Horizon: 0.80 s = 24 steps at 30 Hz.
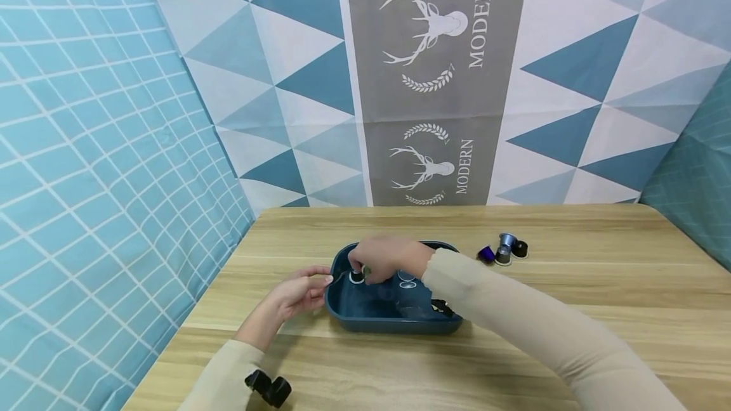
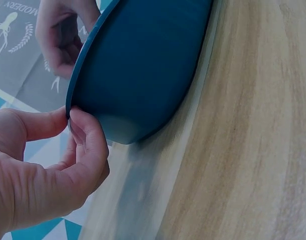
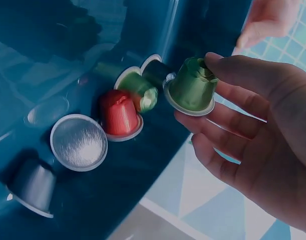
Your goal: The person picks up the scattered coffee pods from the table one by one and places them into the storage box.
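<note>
My left hand (image 1: 297, 293) pinches the left rim of a dark blue plastic basin (image 1: 394, 324) between thumb and forefinger. Over the basin's left part, my right hand (image 1: 381, 257) holds a green coffee capsule (image 3: 194, 90), foil rim downward, between thumb and fingers. Inside, the right wrist view shows a red capsule (image 3: 118, 114), another green capsule (image 3: 134, 86) on its side, a dark capsule (image 3: 155, 72) behind it, a capsule with its silver lid (image 3: 78, 144) showing and a grey capsule (image 3: 35, 186). My right hand and forearm hide part of the basin in the head view.
To the right of the basin, a small group of capsules lies on the wooden table (image 1: 599, 271): a purple capsule (image 1: 487, 254), a blue capsule (image 1: 507, 240), a black capsule (image 1: 520, 248) and another dark one. Patterned cloth (image 1: 285, 81) hangs behind the table.
</note>
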{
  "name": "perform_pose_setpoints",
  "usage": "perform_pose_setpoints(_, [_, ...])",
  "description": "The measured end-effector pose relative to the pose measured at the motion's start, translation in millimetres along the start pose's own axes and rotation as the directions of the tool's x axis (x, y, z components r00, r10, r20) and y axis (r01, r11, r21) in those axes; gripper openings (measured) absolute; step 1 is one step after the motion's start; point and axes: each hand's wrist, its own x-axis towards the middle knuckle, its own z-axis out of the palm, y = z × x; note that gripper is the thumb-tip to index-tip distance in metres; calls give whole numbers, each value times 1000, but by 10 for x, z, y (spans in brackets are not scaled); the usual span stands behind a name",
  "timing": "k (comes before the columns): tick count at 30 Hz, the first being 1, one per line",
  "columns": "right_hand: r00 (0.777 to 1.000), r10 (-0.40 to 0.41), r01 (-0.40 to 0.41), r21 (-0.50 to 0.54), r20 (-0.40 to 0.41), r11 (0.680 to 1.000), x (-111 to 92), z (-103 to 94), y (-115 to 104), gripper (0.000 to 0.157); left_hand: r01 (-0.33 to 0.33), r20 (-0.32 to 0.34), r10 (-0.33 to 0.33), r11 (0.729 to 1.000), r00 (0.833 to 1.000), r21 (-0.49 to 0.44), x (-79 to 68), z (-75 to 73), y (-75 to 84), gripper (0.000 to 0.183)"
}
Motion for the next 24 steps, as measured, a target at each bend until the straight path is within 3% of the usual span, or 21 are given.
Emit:
perform_pose_setpoints(4, [1000,0,0,-15,9,1000,68,31,-45,24,15,-12,-15,1000,1000,18,12,-1,9,43])
perform_pose_setpoints(16, [999,-19,20,-25,31,999,272,142,-56,16,11,34,-11,1000,999,-4,27,-27,-9,46])
perform_pose_setpoints(24, [999,-17,18,-29,27,999,344,153,-83,15,7,42,-6,1000,999,-12,20,-13,4,38])
